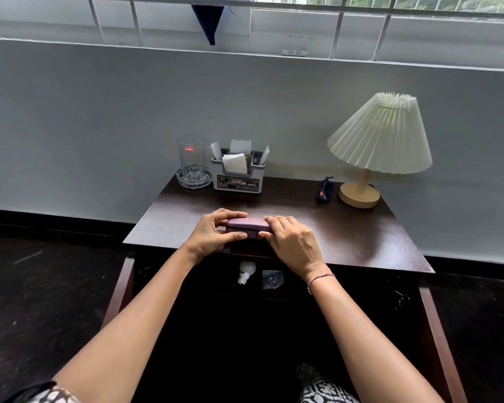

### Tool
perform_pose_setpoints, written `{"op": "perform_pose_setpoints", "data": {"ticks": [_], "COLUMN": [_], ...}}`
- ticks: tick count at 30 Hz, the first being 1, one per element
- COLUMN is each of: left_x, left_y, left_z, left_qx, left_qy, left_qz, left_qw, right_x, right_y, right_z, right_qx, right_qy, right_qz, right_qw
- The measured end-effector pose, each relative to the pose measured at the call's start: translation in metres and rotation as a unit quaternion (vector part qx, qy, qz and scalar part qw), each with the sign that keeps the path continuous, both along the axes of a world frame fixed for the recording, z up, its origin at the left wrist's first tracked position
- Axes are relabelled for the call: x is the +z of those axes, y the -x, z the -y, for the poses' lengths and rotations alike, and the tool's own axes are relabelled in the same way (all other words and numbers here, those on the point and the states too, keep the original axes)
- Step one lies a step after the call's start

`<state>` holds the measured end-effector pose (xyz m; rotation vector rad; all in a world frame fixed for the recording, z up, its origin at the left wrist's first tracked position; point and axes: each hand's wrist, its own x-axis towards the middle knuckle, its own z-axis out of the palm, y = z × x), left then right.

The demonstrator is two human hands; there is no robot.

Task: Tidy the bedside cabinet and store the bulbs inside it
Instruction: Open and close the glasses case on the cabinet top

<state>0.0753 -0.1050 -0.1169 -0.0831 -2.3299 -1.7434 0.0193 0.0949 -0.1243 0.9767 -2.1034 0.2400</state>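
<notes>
Both hands are gripping a purple case [248,225]. The left hand [216,231] is curling over the case's left end with the thumb lying along the front face. The right hand [291,242] is doing the same at the right end.

The case appears to be sitting on the dark counter [361,228], close to its front edge. Below that edge a white bulb [246,271] is lying in the open drawer [432,321], neck toward the person. A clear object [272,279] is lying just beside it; whether it is a second bulb I cannot tell.

The step looks like squaring up or shutting the case. It is probably going best if both ends are getting even pressure, with the thumbs bracing the front so the case is not skidding forward. A slip here could drop it onto the bulb underneath, so moving it backward seems safer than toward the edge.

Along the wall a glass [191,155] is standing in a glass dish [194,180], touching a grey organiser [237,181]. A small blue item [324,190] is lying near the lamp [381,135], and the gap between organiser and lamp looks like a sensible home for the case.
</notes>
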Motion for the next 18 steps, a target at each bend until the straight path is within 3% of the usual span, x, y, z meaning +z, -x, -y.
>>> {"op": "perform_pose_setpoints", "data": {"ticks": [3,6,9,11,13,14,18], "left_x": [0.0,-0.001,-0.001,0.0,0.001,0.002,0.003], "left_y": [0.001,0.001,0.001,0.002,0.001,0.001,-0.001], "left_z": [0.0,0.001,-0.001,-0.003,-0.004,-0.005,-0.004], "left_qx": [0.002,0.02,0.061,0.085,0.097,0.099,0.098], "left_qy": [0.001,0.005,-0.018,-0.054,-0.063,-0.064,-0.076], "left_qz": [0.002,-0.006,-0.027,-0.031,-0.032,-0.03,-0.023], "left_qw": [1.0,1.0,0.998,0.994,0.993,0.993,0.992], "right_x": [0.0,0.002,0.006,0.007,0.009,0.008,0.007], "right_y": [0.001,0.005,0.012,0.021,0.026,0.029,0.035], "right_z": [-0.001,-0.002,-0.005,-0.011,-0.018,-0.021,-0.025], "right_qx": [0.009,0.049,0.094,0.089,0.106,0.125,0.2], "right_qy": [0.007,0.026,0.126,0.274,0.4,0.423,0.39], "right_qz": [0.043,0.146,0.254,0.328,0.437,0.483,0.579], "right_qw": [0.999,0.988,0.954,0.9,0.798,0.757,0.688]}}
